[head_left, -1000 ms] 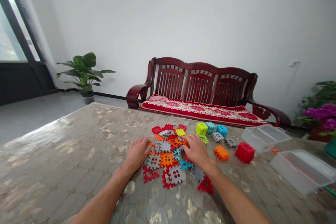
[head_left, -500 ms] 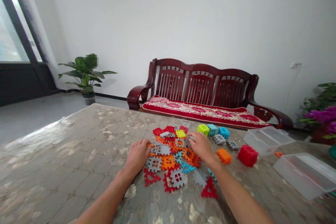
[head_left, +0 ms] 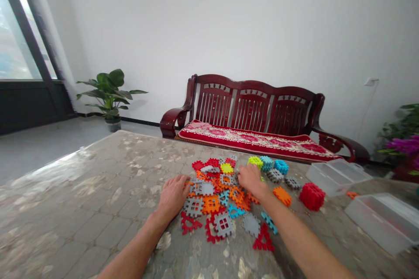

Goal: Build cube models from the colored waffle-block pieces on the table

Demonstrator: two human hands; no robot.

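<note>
With the loose heap of toothed tiles [head_left: 207, 188] as our dial and twelve toward the wooden bench [head_left: 250, 85], our left hand [head_left: 174, 192] lies palm down at nine o'clock on the table [head_left: 98, 209], its fingertips touching an orange piece [head_left: 188, 183]; we cannot tell whether they pinch it. Well apart from it, our right hand [head_left: 251, 178] is curled near two o'clock, beside the lime stack [head_left: 255, 162]. Its fingertips are turned from view, so we cannot tell what, if anything, they hold.

That crowded two o'clock side worries us most. Our knuckles partly cover the lime stack, and a careless nudge could push it into the pale blue stack [head_left: 266, 163]. Swinging the wrist toward three o'clock could bring the forearm against the orange stack [head_left: 282, 195] just beside it and shear its layers apart.

Within the heap, tiles overlap and their teeth may hook, so lifting one could drag neighbours along. At six o'clock the grey window tile [head_left: 224, 225] lies over a red tile [head_left: 209, 227] and might slide off if either is tugged. Near five o'clock, the blue piece [head_left: 269, 222] and red triangle [head_left: 263, 246] sit close to our right forearm, which could sweep them aside if drawn back low.
</note>
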